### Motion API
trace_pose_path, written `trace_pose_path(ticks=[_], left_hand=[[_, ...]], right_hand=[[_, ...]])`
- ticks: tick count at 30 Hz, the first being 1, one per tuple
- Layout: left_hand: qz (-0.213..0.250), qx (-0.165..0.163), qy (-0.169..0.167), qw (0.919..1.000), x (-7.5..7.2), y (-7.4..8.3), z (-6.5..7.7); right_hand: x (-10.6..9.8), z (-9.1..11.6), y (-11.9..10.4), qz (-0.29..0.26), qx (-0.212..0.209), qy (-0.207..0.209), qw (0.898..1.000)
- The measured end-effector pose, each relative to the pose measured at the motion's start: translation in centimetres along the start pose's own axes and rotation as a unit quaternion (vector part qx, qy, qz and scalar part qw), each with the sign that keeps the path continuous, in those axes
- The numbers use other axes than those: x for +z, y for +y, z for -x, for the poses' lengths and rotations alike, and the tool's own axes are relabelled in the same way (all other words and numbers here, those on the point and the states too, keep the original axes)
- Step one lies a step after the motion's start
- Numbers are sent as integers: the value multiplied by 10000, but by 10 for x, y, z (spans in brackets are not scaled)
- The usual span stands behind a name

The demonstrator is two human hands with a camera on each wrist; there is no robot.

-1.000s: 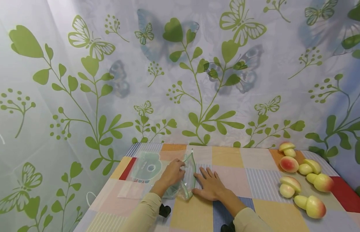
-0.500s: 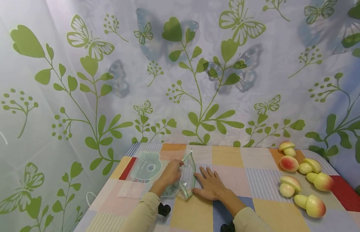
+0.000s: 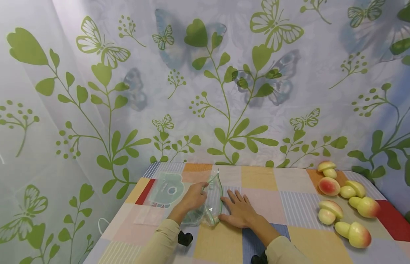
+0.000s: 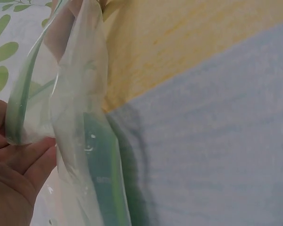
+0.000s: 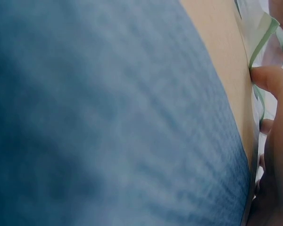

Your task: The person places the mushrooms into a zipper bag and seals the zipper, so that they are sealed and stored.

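A clear zip bag [image 3: 167, 189] with green zip strips and a pale green cartoon print lies on the patchwork cloth, its mouth facing right and spread apart. My left hand [image 3: 193, 197] pinches the upper lip of that mouth, lifting it off the lower layer. In the left wrist view, thumb and fingers of the hand [image 4: 16, 174] meet on the plastic [image 4: 80, 89]. My right hand [image 3: 238, 211] rests flat with spread fingers at the bag's right edge. The right wrist view has its thumb [image 5: 269, 77] touching the green strip [image 5: 264, 42].
Several toy mushrooms, yellow with red-tinged caps, stand and lie at the right of the table, one toy mushroom [image 3: 355, 234] nearest the front. A patterned curtain [image 3: 205, 91] hangs behind the patchwork cloth [image 3: 257, 179]. A white cord [image 3: 102, 222] shows at the left edge.
My left hand has shifted slightly left with the upper lip of the zip bag, opening the mouth a bit wider. The right hand has stayed in place.
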State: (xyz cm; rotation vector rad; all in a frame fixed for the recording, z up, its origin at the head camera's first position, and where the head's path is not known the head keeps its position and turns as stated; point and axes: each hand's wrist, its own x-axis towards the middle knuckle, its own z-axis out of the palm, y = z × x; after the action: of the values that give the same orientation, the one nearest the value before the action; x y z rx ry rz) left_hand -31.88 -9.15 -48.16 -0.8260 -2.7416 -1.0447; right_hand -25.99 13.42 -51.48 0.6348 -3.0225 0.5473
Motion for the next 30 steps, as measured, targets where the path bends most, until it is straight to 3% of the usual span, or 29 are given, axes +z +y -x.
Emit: trace_pose_path(ticks=[14,30], left_hand=[[-423,-140,435,9981,-6,0,3],[9,-77,100,9999,-7,1,3]], right_hand=[[14,-6,11,-5,-104,228,9997],[6,-3,5,-19,-143,162,9998]])
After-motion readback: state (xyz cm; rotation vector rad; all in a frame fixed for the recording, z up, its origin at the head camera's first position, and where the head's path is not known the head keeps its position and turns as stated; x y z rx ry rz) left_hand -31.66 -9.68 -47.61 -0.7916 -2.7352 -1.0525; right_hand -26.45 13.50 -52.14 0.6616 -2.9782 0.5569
